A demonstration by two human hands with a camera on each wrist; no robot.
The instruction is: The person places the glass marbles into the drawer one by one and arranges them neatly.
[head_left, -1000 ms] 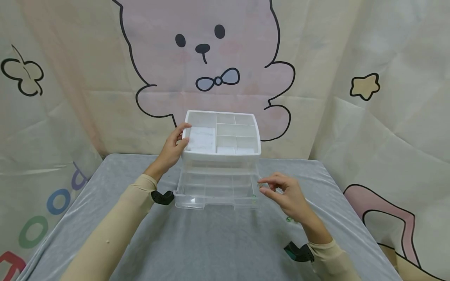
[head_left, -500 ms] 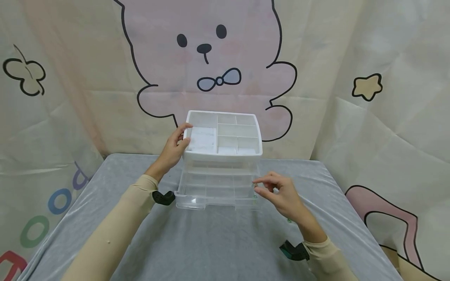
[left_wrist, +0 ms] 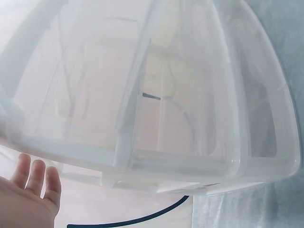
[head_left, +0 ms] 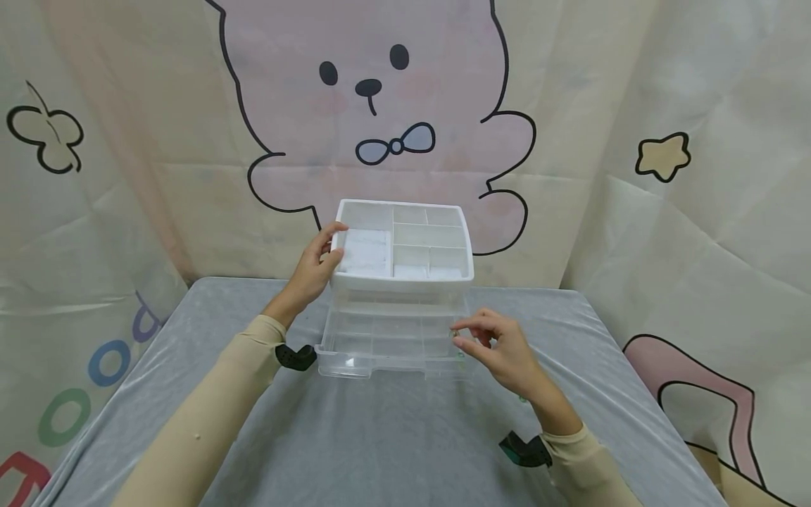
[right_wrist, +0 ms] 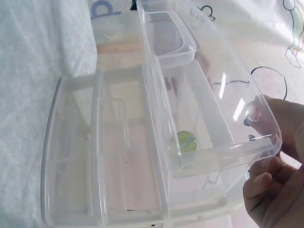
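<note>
Currently the right hand (head_left: pixel 503 352) pinches a small marble (head_left: pixel 454 334) between thumb and forefinger, at the right end of the clear drawer (head_left: pixel 350 362) pulled out from the box (head_left: pixel 402 279). The left hand (head_left: pixel 308 271) rests on the box's left side, fingers relaxed and nearly straight. Inside the drawer lies a green marble (right_wrist: pixel 186 141). Well left of the box, the backdrop (head_left: pixel 139 232) reads "o", "o", "d", plus a red letter (head_left: pixel 27 470) cut off.
</note>
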